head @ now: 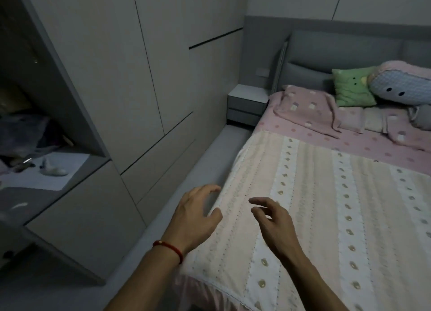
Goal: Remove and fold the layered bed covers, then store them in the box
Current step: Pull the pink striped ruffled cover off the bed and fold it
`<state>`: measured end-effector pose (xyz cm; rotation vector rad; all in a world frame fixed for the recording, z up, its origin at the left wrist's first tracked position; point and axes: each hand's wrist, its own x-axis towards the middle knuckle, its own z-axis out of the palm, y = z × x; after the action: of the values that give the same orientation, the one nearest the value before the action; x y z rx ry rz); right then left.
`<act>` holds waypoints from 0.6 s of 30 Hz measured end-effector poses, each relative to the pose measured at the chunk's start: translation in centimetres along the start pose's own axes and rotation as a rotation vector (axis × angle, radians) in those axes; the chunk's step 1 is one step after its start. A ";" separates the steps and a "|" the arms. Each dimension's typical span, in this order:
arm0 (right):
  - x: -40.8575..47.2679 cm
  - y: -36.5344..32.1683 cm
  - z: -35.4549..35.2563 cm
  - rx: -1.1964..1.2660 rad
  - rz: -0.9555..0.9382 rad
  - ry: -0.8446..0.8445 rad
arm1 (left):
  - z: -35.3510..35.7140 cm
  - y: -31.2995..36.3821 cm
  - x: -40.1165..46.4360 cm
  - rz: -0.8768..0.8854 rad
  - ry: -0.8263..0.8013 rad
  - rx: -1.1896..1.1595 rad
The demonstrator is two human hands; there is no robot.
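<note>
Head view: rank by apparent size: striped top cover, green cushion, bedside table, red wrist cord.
1. striped top cover, by far the largest.
2-3. bedside table and green cushion look alike; cushion is partly hidden, so no ranking.
4. red wrist cord, smallest, despite being nearest the camera.

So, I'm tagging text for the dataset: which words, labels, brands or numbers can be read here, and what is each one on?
None: no readable text shows.
Striped cream bed cover: only small printed motifs.
Green square cushion: a cartoon face, no words.
Small items on the white desk surface: too dark and blurred to read.
</note>
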<state>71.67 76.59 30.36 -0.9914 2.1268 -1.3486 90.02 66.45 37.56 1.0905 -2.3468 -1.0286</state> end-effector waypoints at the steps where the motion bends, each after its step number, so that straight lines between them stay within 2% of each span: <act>1: 2.3 -0.6 1.9 0.036 0.012 0.022 | -1.5 -1.1 2.1 0.004 -0.012 0.026; 5: 9.3 -3.0 8.9 0.171 0.106 0.041 | -7.7 -5.2 8.0 -0.023 -0.060 0.069; 10: 16.7 -7.6 15.8 0.159 0.134 0.077 | -13.9 -10.5 16.1 -0.018 -0.107 0.049; 13: 20.6 -9.2 17.8 0.118 0.135 0.115 | -14.8 -12.4 21.6 0.022 -0.139 0.016; 18: 25.6 -11.5 21.5 0.041 0.201 0.267 | -15.7 -16.1 31.0 0.159 -0.294 -0.054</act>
<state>73.50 41.29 31.78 -0.5884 2.3090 -1.4834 87.40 28.25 36.67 0.7603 -2.5652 -1.2552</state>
